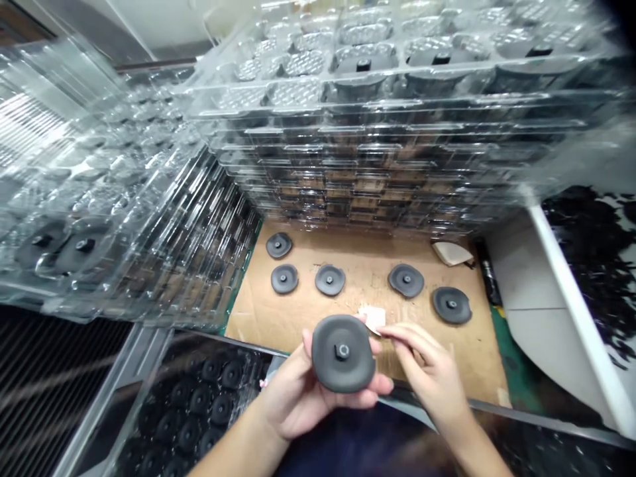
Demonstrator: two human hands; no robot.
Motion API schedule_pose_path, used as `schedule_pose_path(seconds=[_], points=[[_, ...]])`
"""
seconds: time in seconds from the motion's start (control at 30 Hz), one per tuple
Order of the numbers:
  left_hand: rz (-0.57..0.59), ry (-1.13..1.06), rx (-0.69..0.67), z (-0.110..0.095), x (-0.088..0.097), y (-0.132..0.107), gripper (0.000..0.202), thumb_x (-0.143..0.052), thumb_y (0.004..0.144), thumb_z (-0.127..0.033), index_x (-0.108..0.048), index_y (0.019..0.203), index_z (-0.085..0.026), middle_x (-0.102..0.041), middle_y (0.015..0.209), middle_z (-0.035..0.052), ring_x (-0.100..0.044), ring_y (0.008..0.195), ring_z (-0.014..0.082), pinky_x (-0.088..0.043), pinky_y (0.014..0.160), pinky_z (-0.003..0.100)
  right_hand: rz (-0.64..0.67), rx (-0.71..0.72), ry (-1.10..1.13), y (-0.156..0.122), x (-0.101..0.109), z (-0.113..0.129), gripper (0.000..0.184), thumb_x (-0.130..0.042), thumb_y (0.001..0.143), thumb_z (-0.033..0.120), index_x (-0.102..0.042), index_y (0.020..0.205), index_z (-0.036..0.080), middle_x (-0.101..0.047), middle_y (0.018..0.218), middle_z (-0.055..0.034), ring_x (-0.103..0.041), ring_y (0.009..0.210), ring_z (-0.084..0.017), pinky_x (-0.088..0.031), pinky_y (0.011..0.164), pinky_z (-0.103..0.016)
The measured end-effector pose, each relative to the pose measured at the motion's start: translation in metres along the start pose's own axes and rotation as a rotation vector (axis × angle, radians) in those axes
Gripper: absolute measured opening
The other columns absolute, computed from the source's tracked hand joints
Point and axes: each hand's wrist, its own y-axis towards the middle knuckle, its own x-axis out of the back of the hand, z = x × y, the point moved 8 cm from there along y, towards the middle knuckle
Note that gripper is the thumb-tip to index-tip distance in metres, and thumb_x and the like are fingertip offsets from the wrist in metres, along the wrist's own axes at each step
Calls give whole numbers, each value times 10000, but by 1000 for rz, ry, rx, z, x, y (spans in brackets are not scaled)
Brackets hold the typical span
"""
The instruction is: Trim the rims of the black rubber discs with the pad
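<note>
My left hand (318,391) is wrapped around a black rounded plastic part (342,371) with a short post at its middle, held up over the front of the cardboard (298,321). My right hand (427,364) is closed in a pinch beside the part's right edge. What its fingertips hold, if anything, is too small to make out. Just behind these fingertips a small white piece (372,316) shows. Similar black parts lie on the cardboard: one (330,281) near the middle, one (406,281) to the right and several others.
Tall stacks of clear plastic trays (377,132) rise behind the cardboard and at its left (163,245), some pockets holding black parts. At right stands a white-edged bin (571,285) by a pile of black pieces (591,258). A dark tray of parts (199,397) lies at lower left.
</note>
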Motion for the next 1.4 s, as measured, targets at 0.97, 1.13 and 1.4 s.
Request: schedule_pose_path(seconds=[0.97, 1.13, 1.4], points=[[23, 1234, -427, 20, -37, -54, 1179, -811, 625, -255, -7, 1487, -266, -672, 1057, 65, -621, 975, 230, -390, 969, 358, 564, -278, 706, -58, 3, 71, 130, -768, 703, 249, -746, 824, 204, -730, 741, 4, -673, 677, -115, -550, 678, -230], [44, 1285, -434, 25, -36, -54, 1222, -845, 564, -215, -51, 1493, -208, -685, 1053, 92, -626, 1012, 255, -367, 1018, 358, 536, -342, 773, -65, 1, 61, 95, -782, 679, 224, -733, 758, 200, -731, 716, 11, -699, 664, -117, -565, 663, -207], [37, 1394, -318, 20, -32, -32, 594, -848, 549, -274, -650, 1107, -225, -707, 1023, 80, -626, 959, 245, -431, 891, 327, 377, -367, 689, -62, 6, 29, 148, -780, 700, 304, -732, 801, 208, -734, 732, -12, -710, 697, -158, -578, 684, -236]])
